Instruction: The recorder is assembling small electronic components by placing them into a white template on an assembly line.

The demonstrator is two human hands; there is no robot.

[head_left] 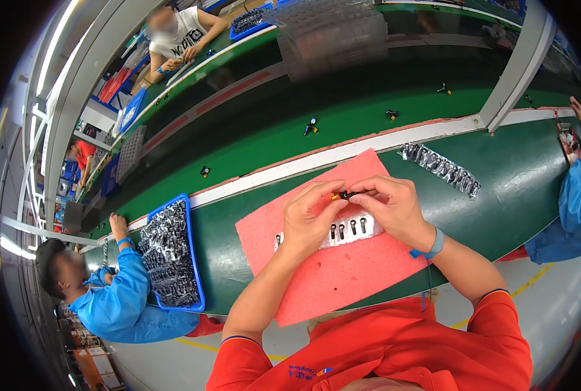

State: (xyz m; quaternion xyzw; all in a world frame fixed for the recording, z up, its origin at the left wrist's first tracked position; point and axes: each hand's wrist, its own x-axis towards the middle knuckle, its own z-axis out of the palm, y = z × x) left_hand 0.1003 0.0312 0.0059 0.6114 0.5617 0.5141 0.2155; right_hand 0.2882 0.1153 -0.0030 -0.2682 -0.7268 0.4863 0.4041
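Over a pink foam sheet (342, 280), my two hands meet with a small black part with a yellow tip (344, 195) between their fingertips. My left hand (310, 218) pinches the yellow end. The black end is between the thumb and fingers of my right hand (395, 207), which has a blue band on its wrist. Beneath my hands lies a clear plastic strip (349, 235) with several small black parts in a row. My hands and forearms cover some of it.
A blue tray (196, 277) full of bagged black parts stands to the left. Another packed strip (442, 171) lies at the right. Beyond a white rail, small parts (311, 127) sit on the green belt. Co-workers in blue sleeves (118, 300) work on both sides.
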